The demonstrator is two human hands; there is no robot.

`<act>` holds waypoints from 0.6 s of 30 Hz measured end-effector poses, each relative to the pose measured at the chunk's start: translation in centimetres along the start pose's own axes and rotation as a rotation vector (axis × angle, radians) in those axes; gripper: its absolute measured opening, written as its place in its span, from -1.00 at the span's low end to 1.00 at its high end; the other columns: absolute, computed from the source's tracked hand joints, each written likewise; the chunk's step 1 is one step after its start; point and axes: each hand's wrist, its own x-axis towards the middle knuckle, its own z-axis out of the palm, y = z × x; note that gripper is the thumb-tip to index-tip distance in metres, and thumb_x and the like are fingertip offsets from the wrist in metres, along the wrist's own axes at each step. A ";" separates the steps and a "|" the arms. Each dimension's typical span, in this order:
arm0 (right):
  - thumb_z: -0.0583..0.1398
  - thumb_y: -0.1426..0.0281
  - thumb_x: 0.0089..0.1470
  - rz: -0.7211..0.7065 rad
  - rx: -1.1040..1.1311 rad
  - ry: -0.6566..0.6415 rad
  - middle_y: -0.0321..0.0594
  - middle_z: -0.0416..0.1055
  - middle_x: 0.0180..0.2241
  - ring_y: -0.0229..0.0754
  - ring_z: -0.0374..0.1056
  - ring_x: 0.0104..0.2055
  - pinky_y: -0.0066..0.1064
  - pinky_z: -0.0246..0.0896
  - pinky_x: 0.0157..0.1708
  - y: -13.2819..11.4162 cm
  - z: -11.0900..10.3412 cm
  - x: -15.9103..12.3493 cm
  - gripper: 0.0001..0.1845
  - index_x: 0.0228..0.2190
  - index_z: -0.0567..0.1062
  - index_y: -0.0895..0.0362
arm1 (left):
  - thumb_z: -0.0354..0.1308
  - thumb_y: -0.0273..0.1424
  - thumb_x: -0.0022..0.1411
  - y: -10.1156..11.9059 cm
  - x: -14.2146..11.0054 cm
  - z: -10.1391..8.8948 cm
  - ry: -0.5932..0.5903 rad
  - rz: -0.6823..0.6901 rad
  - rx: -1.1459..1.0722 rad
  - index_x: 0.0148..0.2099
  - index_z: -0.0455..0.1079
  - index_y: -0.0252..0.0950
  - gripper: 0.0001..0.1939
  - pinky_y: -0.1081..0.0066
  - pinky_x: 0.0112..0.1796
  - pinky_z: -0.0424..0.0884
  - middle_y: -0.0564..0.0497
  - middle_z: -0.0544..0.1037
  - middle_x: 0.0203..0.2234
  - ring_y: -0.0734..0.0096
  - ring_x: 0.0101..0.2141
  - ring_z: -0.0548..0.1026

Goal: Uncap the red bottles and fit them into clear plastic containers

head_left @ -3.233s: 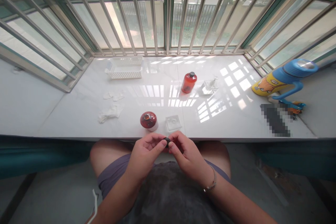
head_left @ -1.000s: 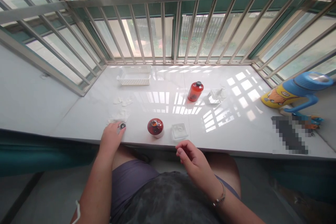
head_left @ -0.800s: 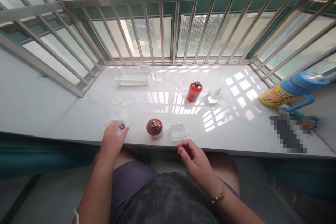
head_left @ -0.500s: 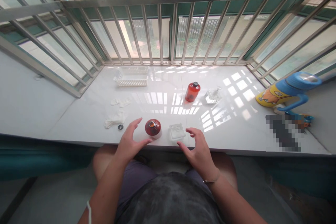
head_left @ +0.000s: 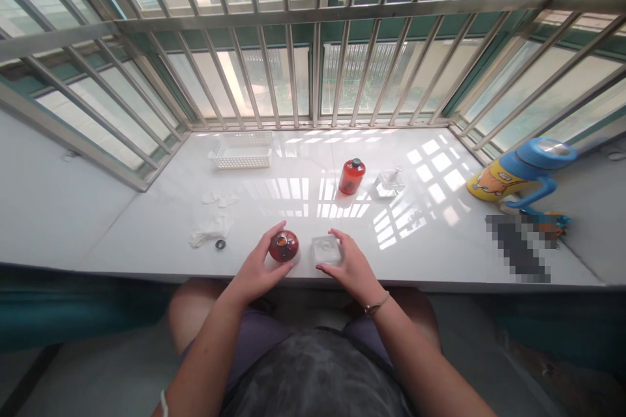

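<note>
My left hand [head_left: 263, 262] curls round a squat, dark red see-through bottle [head_left: 283, 245], fingers along its left and far side and thumb at its near side. The bottle stands upright with its mouth uncapped. At its right, my right hand [head_left: 348, 259] closes on a clear square glass container [head_left: 325, 250], with fingertips at the far edge and thumb at the near edge. The container's round opening faces up. Both things rest on the white counter near its front edge. A small black ring-like cap [head_left: 220, 244] lies left of my left hand.
Crumpled white gloves [head_left: 210, 231] lie at the left. Farther back are a white perforated basket [head_left: 242, 158], a red bottle with a black cap [head_left: 353, 177] and a clear glass piece [head_left: 390, 184]. A blue-yellow flask [head_left: 518, 169] stands right. Window bars [head_left: 313, 14] edge the counter.
Both hands have moved inward: my left hand has closed round the red bottle, and my right hand round the square glass container. The view has shifted slightly.
</note>
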 end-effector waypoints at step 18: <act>0.53 0.12 0.01 0.005 -0.039 0.022 -0.06 0.43 0.09 0.13 0.44 0.16 0.04 0.40 0.21 0.1 -0.7 -0.4 -0.23 0.13 0.38 0.05 | 0.56 -0.24 0.11 -1.5 -0.2 2.5 0.227 -0.022 -0.117 0.22 0.21 -0.09 -0.24 -0.07 0.31 0.41 -0.23 0.38 0.38 -0.01 0.34 0.45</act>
